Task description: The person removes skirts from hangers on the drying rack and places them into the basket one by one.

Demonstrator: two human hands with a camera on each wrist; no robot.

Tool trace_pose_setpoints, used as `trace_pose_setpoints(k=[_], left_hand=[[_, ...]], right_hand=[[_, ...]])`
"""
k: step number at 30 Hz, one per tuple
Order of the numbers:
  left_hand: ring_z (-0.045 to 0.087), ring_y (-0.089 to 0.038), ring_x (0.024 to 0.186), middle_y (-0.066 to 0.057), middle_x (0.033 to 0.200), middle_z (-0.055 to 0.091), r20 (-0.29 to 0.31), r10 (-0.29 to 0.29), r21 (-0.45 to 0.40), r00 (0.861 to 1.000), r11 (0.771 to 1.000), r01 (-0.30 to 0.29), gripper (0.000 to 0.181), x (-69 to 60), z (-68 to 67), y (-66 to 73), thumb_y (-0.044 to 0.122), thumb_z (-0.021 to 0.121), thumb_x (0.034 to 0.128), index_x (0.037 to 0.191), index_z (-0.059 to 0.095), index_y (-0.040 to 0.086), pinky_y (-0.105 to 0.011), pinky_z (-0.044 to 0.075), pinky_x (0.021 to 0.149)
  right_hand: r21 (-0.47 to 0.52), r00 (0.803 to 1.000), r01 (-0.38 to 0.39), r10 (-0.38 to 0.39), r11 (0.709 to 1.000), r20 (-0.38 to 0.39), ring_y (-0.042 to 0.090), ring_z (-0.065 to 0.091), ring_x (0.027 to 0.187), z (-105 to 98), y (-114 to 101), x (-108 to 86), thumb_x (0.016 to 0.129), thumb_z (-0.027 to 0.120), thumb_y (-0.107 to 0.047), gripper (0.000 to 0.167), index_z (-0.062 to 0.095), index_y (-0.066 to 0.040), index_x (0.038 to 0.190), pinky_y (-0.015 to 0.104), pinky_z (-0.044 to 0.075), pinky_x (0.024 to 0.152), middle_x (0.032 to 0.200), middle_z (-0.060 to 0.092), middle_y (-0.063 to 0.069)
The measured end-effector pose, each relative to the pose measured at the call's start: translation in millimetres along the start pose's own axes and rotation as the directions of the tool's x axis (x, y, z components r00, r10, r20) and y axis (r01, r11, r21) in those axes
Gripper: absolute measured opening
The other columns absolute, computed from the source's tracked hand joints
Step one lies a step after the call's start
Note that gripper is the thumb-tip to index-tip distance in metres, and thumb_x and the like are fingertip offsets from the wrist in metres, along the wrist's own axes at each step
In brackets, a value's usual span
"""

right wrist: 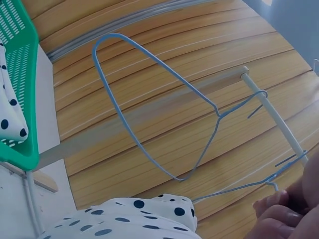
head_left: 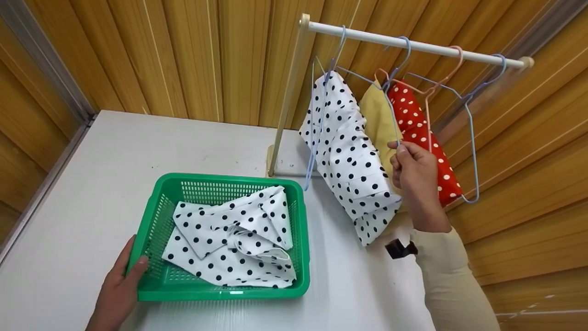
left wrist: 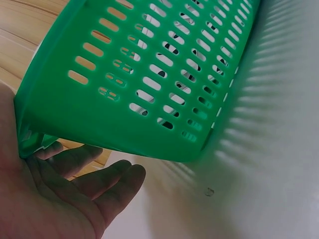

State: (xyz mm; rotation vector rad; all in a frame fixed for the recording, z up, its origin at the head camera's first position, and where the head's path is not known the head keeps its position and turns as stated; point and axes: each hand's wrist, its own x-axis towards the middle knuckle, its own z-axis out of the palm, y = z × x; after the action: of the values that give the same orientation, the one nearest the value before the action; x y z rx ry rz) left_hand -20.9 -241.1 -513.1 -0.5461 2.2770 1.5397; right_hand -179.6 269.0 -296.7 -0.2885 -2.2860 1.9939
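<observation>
A green plastic basket [head_left: 301, 239] holds a folded white cloth with black dots [head_left: 216, 234]. At its left side, my left hand [head_left: 117, 280] grips the rim, thumb over the top and fingers outside; those fingers show under the rim in the left wrist view. My right hand [head_left: 415, 172] pinches the side wire of a blue hanger [head_left: 390, 105] hooked on the white rail [head_left: 367, 35]. Another white cloth with black dots [head_left: 344, 142] hangs on that hanger. Part of the wire is hidden behind my right fingers.
A bare blue hanger [head_left: 317, 138] is at the rail's left. Behind my right hand hang a yellow cloth [head_left: 374, 108] and a red dotted cloth [head_left: 409, 103], with a pink hanger [head_left: 429, 96] and another blue hanger [head_left: 473, 138]. Wood-look panels [head_left: 183, 55] back the white table [head_left: 82, 197].
</observation>
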Motion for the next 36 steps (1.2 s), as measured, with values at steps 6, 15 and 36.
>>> trace_pose_setpoints(k=[6, 15, 36], left_hand=[[0.007, -0.048, 0.162, -0.007, 0.177, -0.006, 0.000, -0.002, 0.009, 1.000, 1.000, 0.002, 0.074, 1.8, 0.1, -0.4, 0.057, 0.030, 0.1100, 0.164, -0.015, 0.036, -0.075, 0.016, 0.123], [0.008, -0.048, 0.162, -0.008, 0.177, -0.004, -0.009, -0.007, -0.002, 1.000, 1.000, 0.007, 0.074, 0.8, 0.2, 1.3, 0.058, 0.031, 0.1095, 0.165, -0.013, 0.036, -0.076, 0.016, 0.123], [0.006, -0.044, 0.163, -0.005, 0.178, -0.003, -0.028, 0.015, -0.012, 0.999, 1.000, -0.016, 0.073, -1.7, 2.4, 0.1, 0.054, 0.033, 0.1108, 0.165, -0.012, 0.035, -0.075, 0.016, 0.124]], right_hand=[[0.039, 0.999, -0.024, 0.026, 0.999, -0.035, 0.014, 0.042, 0.052, -0.5, -3.1, -1.5, 0.109, 0.054, -0.029, 0.025, 0.065, -0.009, 0.120, 0.020, 0.038, 0.046, 0.070, 0.053, 0.000], [0.094, 0.997, -0.038, 0.044, 0.995, -0.065, 0.013, 0.043, 0.051, 1.5, -8.3, -7.2, 0.107, 0.058, -0.028, 0.027, 0.066, -0.006, 0.119, 0.020, 0.039, 0.046, 0.069, 0.053, 0.000], [0.166, 0.999, 0.010, -0.005, 0.986, -0.034, 0.011, 0.039, 0.048, 2.8, -21.7, -26.7, 0.107, 0.058, -0.026, 0.029, 0.064, -0.001, 0.121, 0.019, 0.037, 0.044, 0.069, 0.051, -0.001]])
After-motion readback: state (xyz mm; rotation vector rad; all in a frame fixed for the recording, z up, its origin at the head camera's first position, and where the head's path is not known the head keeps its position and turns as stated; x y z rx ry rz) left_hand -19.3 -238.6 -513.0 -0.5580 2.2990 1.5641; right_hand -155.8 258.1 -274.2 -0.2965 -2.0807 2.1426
